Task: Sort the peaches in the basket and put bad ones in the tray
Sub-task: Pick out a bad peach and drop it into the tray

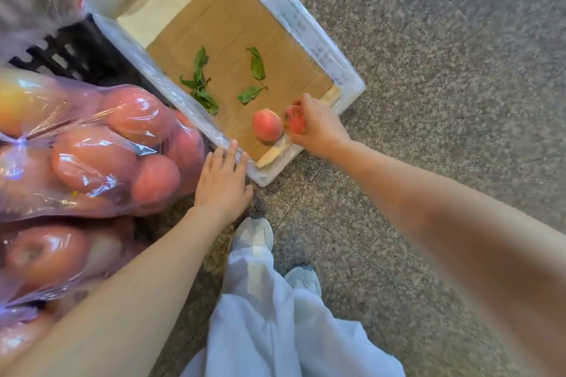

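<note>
1. Holding a red peach (pixel 294 119) low over the near corner of the white tray (pixel 306 27), the right hand (pixel 318 128) has its fingers curled round the fruit from the side.
2. Just beside it, another peach (pixel 267 125) lies on the cardboard liner (pixel 232 34), near some loose leaves (pixel 200 82).
3. The left hand (pixel 222 180) holds nothing. Its fingers (pixel 233 147) are straight and rest on the tray's near rim.
4. The unsorted peaches (pixel 92 159) sit under clear plastic film at the left, seemingly in the black basket (pixel 76 55).
5. A peach is likely light but soft and easily bruised, with skin that is fuzzy rather than slippery. It is best cupped round its widest part with a spread grip and set down gently, clear of its neighbour.
</note>
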`<state>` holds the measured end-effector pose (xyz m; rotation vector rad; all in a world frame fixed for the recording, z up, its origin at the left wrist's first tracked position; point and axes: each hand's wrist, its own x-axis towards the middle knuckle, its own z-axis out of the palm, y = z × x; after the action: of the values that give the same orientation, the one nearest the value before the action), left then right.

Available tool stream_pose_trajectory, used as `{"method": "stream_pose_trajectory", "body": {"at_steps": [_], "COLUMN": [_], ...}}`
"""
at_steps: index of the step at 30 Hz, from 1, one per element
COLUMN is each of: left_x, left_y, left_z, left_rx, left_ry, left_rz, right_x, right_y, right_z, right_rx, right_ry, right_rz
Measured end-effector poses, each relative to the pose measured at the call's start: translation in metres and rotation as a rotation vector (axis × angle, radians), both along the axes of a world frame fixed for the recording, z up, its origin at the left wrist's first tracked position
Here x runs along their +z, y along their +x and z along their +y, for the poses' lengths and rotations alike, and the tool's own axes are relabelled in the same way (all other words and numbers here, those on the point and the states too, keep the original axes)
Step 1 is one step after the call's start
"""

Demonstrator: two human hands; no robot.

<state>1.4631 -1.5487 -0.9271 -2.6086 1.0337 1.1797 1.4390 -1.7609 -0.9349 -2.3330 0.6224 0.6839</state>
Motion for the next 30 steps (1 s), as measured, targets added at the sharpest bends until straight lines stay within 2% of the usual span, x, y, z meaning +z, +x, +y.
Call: {"method": "stream_pose_trajectory", "body": {"at_steps": [4,7,15,22,30], "left_x": [-0.004,-0.002,0.043,0.172,0.402], "left_y": [0.001,0.003,0.008,0.005,-0.010], "left_z": [0.003,0.006,-0.010,-0.030,-0.032], "left_rx": [0.002,-0.015,0.068,0.199,0.341], "left_ry": [-0.044,-0.051,-0.015,-0.135,-0.479], "left_rz": [-0.051,-0.040,0.091,0.098,-0.053], "right_x": [-0.024,-0.028,0.024,0.169,0.414], "right_y": [0.015,0.019,0.012,-0.009,-0.027], "right_z": [-0.006,-0.007,-0.010,-0.009,0.007], "right_rx": [0.114,0.160,0.102,-0.010,-0.072], "right_ry": [-0.143,-0.169,-0.008,0.160,0.200], "right_rz": [0.073,0.131,0.132,-0.049,-0.274]}}
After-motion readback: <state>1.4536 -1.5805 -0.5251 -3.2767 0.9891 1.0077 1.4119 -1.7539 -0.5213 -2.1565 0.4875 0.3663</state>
